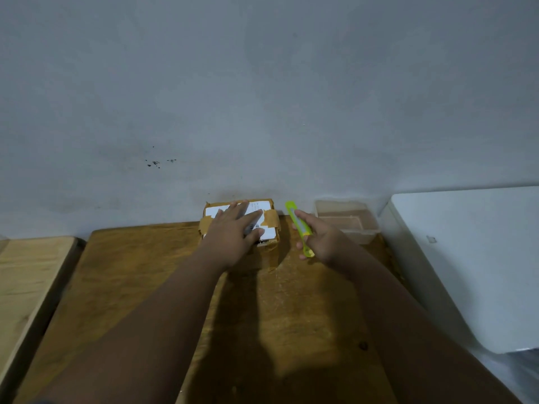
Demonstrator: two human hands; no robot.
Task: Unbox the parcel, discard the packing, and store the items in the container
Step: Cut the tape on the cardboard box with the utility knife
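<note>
Now left grip (233,230) lies flat on parcel (270,221), right grip (319,239) holds cutter (297,221).

Pretty dim, soft overall. Light's from my left: my left arm (175,301) drops a dark shadow rightward across the brown wooden surface (140,287). My left hand (233,231) looks slightly smeared.

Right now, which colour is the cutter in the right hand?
Bright lime green cutter, held by the right hand, seen in the head view.
</note>
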